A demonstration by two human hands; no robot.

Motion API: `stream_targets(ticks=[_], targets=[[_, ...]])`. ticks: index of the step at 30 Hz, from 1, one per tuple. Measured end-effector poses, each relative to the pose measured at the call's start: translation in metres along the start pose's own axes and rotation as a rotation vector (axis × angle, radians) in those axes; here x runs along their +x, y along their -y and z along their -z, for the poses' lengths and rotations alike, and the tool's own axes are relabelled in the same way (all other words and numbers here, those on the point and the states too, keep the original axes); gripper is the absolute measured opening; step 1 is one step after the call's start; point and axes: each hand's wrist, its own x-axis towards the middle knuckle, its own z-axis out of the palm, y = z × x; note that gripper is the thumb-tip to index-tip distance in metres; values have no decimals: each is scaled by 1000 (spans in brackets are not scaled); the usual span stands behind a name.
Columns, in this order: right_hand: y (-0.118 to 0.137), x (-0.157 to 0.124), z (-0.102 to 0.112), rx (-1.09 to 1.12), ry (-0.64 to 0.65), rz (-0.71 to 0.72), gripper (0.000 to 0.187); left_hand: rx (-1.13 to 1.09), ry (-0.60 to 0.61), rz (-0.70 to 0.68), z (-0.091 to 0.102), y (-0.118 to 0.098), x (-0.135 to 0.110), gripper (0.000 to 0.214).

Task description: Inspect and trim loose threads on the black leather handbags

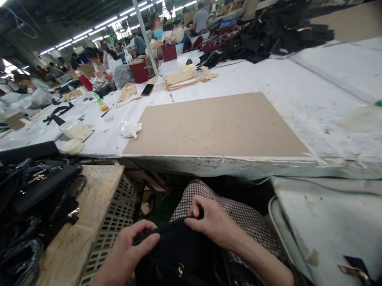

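A black handbag (184,261) with a small gold clasp lies on my lap, over checked trousers (238,213). My left hand (129,248) grips its left edge, thumb on top and fingers curled under. My right hand (209,219) is closed on the bag's top edge, fingers pinched around the black material. Both hands are below the front edge of the worktable.
A brown cardboard sheet (212,127) lies on the long white table (314,91). Black handbags in plastic (25,187) pile on a wooden stand (82,222) at left. A glue bottle with a green cap (371,115) lies at right. Other people work along the far benches.
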Motion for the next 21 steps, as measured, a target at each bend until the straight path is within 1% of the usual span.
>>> stream_targets(ticks=[2, 4, 7, 8, 10, 12, 14, 17, 21], targets=[[2, 0, -2, 13, -19, 7, 15, 147, 41, -65, 7, -10, 3, 22], [4, -1, -2, 16, -2, 19, 18, 348, 43, -158, 8, -23, 8, 20], [7, -4, -1, 13, 86, 86, 22, 638, 85, -301, -1, -44, 19, 22], [8, -6, 0, 7, 110, 112, 21, 711, 112, -330, -6, -50, 24, 26], [9, -10, 2, 3, 127, 139, 20, 799, 167, -335, -14, -59, 33, 31], [9, -13, 4, 15, 113, 138, 20, 796, 215, -313, -17, -63, 38, 30], [9, -16, 6, 17, 104, 121, 19, 748, 238, -297, -14, -60, 37, 28], [7, -17, 7, -26, 90, 73, 15, 705, 242, -231, 1, -50, 26, 28], [7, -15, 6, -44, 91, 53, 13, 643, 270, -115, 24, -43, 1, 26]])
